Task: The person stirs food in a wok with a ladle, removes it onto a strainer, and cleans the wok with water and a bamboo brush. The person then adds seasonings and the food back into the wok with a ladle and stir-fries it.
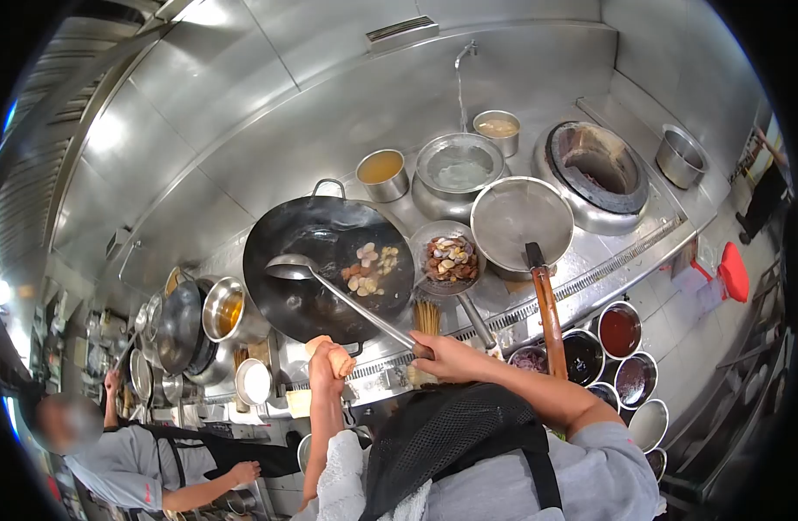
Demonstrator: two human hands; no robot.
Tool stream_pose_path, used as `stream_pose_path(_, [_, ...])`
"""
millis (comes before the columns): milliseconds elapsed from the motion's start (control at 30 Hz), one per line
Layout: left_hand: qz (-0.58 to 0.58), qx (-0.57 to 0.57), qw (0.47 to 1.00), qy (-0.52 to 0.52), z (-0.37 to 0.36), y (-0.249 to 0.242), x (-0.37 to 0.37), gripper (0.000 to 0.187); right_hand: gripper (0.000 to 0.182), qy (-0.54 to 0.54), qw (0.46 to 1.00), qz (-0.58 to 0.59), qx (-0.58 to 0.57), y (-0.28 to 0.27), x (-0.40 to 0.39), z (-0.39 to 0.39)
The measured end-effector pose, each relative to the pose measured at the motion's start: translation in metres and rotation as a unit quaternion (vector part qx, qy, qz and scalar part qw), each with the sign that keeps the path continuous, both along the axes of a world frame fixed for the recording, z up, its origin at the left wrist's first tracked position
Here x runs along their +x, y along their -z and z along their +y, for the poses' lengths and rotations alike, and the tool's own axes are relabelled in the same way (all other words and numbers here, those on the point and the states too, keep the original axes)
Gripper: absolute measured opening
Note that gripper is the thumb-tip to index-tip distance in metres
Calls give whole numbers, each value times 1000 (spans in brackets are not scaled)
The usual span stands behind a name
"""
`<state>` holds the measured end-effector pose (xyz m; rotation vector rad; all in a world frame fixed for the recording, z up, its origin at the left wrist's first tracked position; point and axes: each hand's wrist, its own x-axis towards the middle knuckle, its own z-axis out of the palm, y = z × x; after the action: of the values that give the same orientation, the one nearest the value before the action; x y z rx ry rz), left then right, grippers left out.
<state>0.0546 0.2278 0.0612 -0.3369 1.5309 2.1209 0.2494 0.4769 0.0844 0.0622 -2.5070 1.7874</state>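
A large black wok [286, 226] sits on the range in front of me, with pale and reddish sliced food [370, 267] lying in its right half. My right hand [446, 356] is closed around the end of a long-handled ladle [292, 267], whose bowl hangs over the wok's left half. At the wok's near edge, my left hand [323, 375] grips a folded orange-pink cloth [331, 354]. Whether the cloth touches the wok's near handle cannot be made out. Right of the wok, a strainer [477, 323] holds brown meat pieces and pale slices [451, 259].
A tap [460, 65] runs water into a pot [459, 163]. Nearby stand a pot of yellow liquid [381, 167], a large wooden-handled strainer [522, 217] and an open burner [593, 165]. Several sauce containers [620, 330] line the right. Another person [147, 456] works at left.
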Motion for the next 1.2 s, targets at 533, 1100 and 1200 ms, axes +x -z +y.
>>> stream_pose_path(533, [50,-23,998,39,31,-12,-28,15,55,38,998,-10,-48,-8,8,-8])
stream_pose_path(1100, [405,-237,882,37,56,-50,-39,36,68,224,971,-1,-79,16,10,15])
stream_pose_path(1200, [414,-235,879,21,29,-45,-43,42,68,234,967,3,-103,20,3,11])
